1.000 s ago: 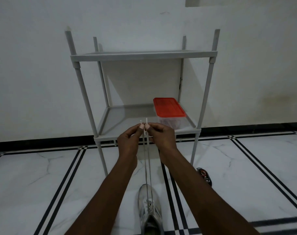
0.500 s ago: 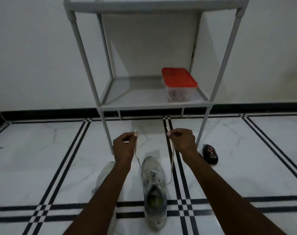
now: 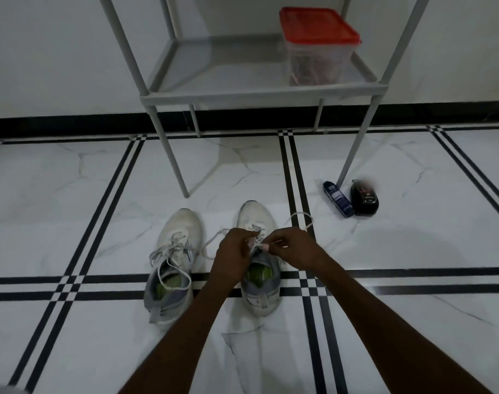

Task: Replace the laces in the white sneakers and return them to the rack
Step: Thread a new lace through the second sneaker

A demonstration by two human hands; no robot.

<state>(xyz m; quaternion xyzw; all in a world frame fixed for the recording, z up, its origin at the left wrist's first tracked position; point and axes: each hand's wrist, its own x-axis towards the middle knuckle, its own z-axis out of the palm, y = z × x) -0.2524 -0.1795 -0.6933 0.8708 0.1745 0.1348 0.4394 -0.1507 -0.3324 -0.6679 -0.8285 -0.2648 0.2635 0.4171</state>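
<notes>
Two white sneakers stand side by side on the floor, toes toward the rack. The left sneaker [image 3: 174, 260] has a loose lace hanging over its opening. Over the tongue of the right sneaker [image 3: 259, 291], my left hand [image 3: 232, 251] and my right hand [image 3: 292, 247] each pinch a part of its white lace [image 3: 302, 220]. One loop of that lace trails on the floor to the right of the toe. The grey rack [image 3: 259, 89] stands just beyond the shoes, its lower shelf bare on the left.
A clear box with a red lid [image 3: 318, 46] sits on the right of the rack's lower shelf. A blue tube [image 3: 337, 198] and a black object [image 3: 364, 198] lie on the floor by the rack's front right leg. White marble floor with black stripes.
My hands dropped from chest height, where they held the lace ends stretched up, down onto the right sneaker. The view tilted down, and the left sneaker came into sight.
</notes>
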